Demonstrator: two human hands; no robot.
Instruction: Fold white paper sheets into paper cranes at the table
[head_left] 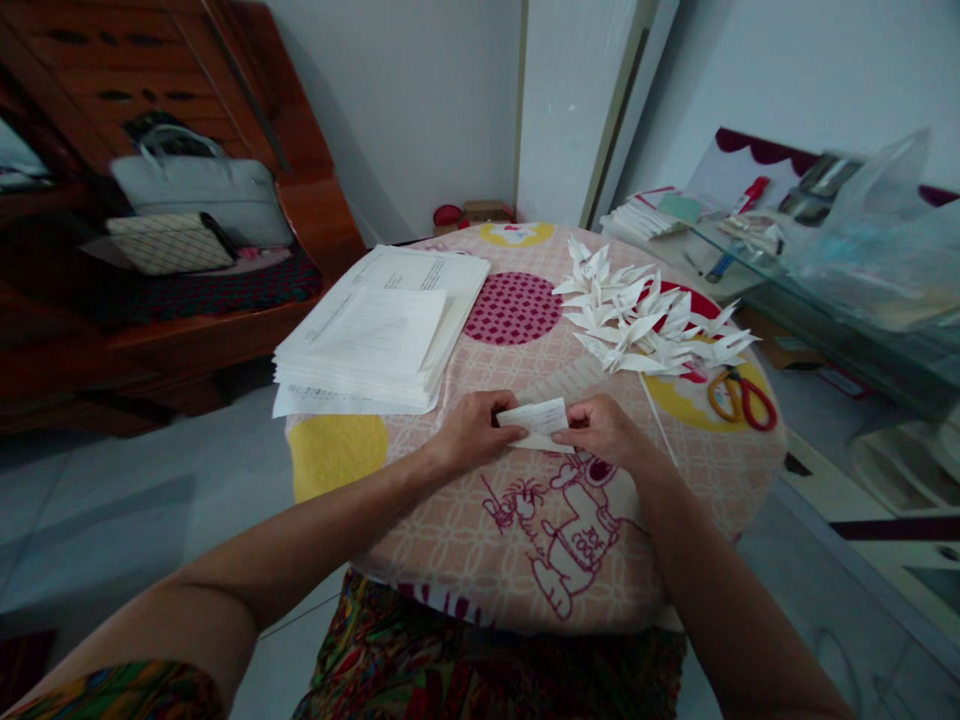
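A small folded piece of white printed paper [536, 420] is held between both hands over the middle of the table. My left hand [480, 428] pinches its left end, thumb on top. At the right end, my right hand [604, 432] grips it between thumb and fingers. Just beyond the hands lies a pale ribbed strip [566, 382], partly covered by them. Several folded white paper shapes with pointed tips [637, 315] are heaped at the back right. To the left rests a thick stack of printed sheets [360, 370] with a smaller sheet [401, 325] on top.
Scissors [742, 398] with orange and red handles lie near the table's right edge. A patterned cloth [450, 530] covers the table. On the right stands a glass-topped cabinet [795, 275] with papers and a plastic bag. A wooden bench [217, 330] with bags is at left.
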